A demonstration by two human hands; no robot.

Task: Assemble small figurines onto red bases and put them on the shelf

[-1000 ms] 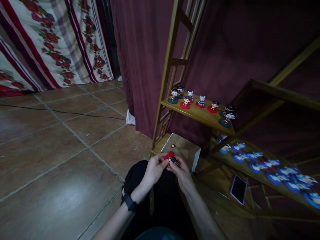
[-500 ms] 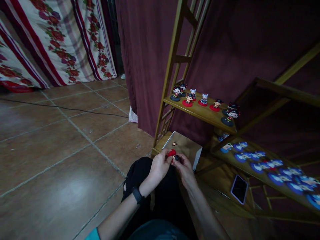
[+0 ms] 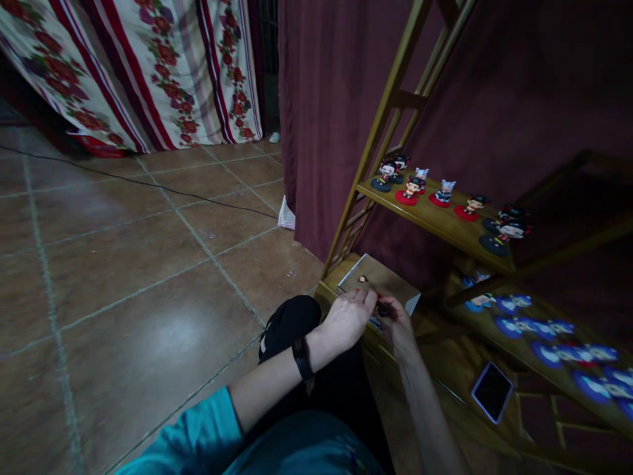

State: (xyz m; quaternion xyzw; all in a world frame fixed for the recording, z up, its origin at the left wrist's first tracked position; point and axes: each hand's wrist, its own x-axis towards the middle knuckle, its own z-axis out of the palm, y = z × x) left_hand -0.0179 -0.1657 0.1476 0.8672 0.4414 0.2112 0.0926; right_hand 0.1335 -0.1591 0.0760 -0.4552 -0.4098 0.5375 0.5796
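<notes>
Both hands meet above my lap, in front of an upturned-looking white-edged cardboard box. My right hand is closed around a small black-haired figurine, whose dark head shows between the fingers. My left hand, with a dark band on its wrist, is closed against it, back of the hand toward me. A sliver of the red round base peeks out at its fingertips; the rest is hidden. On the box lies a tiny figurine piece that looks like a head.
Several figurines on red and dark bases stand on the upper wooden shelf. Blue-based figurines line the lower shelf at right. A phone lies below. A black cable crosses the tiled floor.
My view has swung left, so things sit further right. My left hand has turned over the red base, now mostly covering it. My right hand still holds the figurine.
</notes>
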